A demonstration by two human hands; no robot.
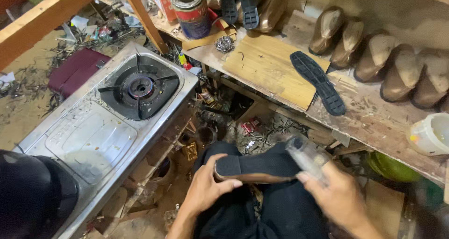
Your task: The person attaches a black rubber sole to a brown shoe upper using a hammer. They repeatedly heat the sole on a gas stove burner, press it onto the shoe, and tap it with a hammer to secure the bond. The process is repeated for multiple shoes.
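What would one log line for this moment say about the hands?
left hand: grips shoe, sole up | right hand: holds blurred clear tool at sole | loose black sole on bench

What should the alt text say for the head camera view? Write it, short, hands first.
A person's left hand grips a shoe, black sole up, over their lap, while the right hand holds a blurred tool against it. A gas stove sits to the left; a loose sole and a row of shoes lie on the workbench.

A cobbler's workshop: shoe lasts line a scarred workbench.
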